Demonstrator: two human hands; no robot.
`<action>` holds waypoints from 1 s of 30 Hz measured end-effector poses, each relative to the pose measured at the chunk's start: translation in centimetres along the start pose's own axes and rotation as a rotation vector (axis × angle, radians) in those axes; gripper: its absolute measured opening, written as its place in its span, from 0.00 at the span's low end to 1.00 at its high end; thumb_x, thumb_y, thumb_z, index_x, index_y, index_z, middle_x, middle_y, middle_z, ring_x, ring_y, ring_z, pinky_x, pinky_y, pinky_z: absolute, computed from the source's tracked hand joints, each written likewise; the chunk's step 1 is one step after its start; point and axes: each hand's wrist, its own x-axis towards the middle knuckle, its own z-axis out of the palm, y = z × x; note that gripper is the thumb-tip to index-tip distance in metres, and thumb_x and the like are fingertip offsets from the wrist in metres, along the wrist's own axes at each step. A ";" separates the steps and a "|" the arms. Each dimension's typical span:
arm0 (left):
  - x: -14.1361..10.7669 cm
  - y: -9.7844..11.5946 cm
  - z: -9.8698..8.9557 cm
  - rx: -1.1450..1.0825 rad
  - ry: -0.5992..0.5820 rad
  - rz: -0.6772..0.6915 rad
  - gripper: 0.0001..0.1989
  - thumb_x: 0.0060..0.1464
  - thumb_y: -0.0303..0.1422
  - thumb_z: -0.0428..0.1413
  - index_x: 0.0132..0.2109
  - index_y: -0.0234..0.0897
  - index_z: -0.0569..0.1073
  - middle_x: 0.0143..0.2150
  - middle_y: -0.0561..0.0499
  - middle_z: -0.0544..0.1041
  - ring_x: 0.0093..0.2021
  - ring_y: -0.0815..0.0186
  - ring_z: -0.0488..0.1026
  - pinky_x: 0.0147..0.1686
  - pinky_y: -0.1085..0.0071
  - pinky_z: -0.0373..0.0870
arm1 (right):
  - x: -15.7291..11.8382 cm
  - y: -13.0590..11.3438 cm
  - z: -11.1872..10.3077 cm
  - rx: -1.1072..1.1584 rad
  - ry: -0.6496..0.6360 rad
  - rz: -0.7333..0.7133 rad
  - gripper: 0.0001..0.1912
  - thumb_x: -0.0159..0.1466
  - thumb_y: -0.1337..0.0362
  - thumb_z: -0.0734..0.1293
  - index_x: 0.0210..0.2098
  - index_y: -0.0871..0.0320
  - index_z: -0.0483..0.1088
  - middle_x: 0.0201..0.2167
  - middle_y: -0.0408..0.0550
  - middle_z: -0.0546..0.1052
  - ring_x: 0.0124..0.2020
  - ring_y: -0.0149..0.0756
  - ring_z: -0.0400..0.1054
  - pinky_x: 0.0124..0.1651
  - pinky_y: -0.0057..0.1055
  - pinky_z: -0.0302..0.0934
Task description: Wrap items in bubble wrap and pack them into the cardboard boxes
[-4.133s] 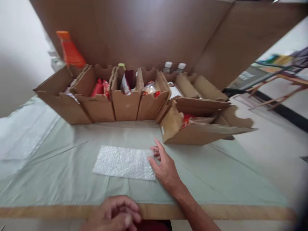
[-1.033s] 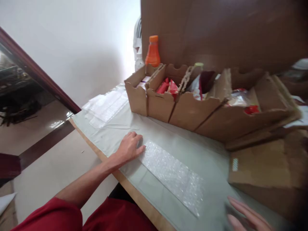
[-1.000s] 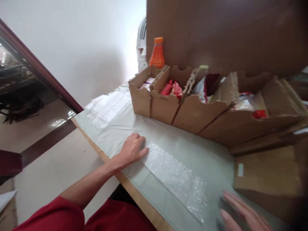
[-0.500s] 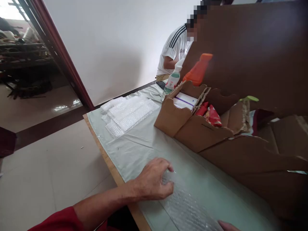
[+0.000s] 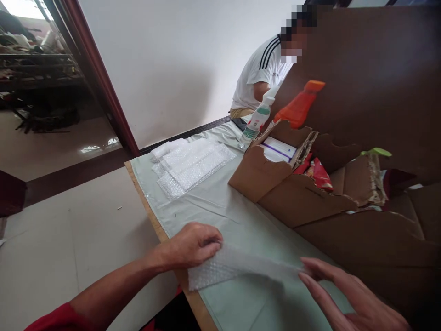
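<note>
A strip of clear bubble wrap (image 5: 237,265) stretches between my two hands over the near part of the cloth-covered table (image 5: 206,216). Its left part is pinched in my left hand (image 5: 195,246), with one corner hanging over the table's wooden edge. At the strip's right end, the thumb and fingertips of my right hand (image 5: 347,289) close on it. Farther back on the cloth lies a stack of bubble wrap sheets (image 5: 193,165).
A cardboard box with compartments (image 5: 292,197) holds white packs and red packets. Behind it stand a clear bottle (image 5: 255,124) and an orange bottle (image 5: 299,105). A person in a white shirt (image 5: 260,69) sits beyond, beside a large brown panel (image 5: 372,82).
My right hand has come fully into view from the bottom edge, holding the strip's end. My left hand has moved left and slightly up, and the strip is now raised and stretched sideways.
</note>
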 end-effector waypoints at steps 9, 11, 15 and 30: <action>-3.5 -2.8 -7.5 -0.375 0.269 -0.495 0.16 0.52 0.42 0.60 0.44 0.36 0.79 0.28 0.55 0.74 0.25 0.70 0.67 0.25 0.74 0.61 | -1.4 -0.9 6.1 0.238 -0.123 0.314 0.19 0.64 0.44 0.65 0.38 0.49 0.80 0.37 0.44 0.84 0.37 0.40 0.81 0.38 0.28 0.75; -3.5 -3.2 -8.6 -0.493 0.360 -0.569 0.20 0.47 0.43 0.64 0.46 0.36 0.79 0.26 0.57 0.73 0.23 0.71 0.65 0.24 0.74 0.61 | -2.4 -0.7 7.1 0.236 -0.095 0.351 0.19 0.65 0.45 0.64 0.40 0.49 0.80 0.40 0.45 0.84 0.39 0.41 0.80 0.44 0.31 0.75; -1.4 -3.1 -10.7 -0.612 0.501 -0.559 0.23 0.41 0.41 0.67 0.46 0.36 0.79 0.23 0.58 0.71 0.21 0.72 0.65 0.21 0.75 0.60 | -3.4 -0.8 8.0 0.243 -0.008 0.356 0.19 0.65 0.45 0.64 0.41 0.50 0.79 0.41 0.47 0.84 0.41 0.43 0.80 0.47 0.35 0.74; 14.6 -4.4 -15.5 -0.114 0.530 -0.288 0.12 0.55 0.33 0.58 0.45 0.34 0.77 0.26 0.55 0.74 0.22 0.73 0.66 0.25 0.76 0.63 | -3.2 -1.1 7.9 0.241 0.067 0.219 0.14 0.68 0.52 0.64 0.41 0.50 0.79 0.40 0.44 0.83 0.40 0.39 0.80 0.45 0.32 0.74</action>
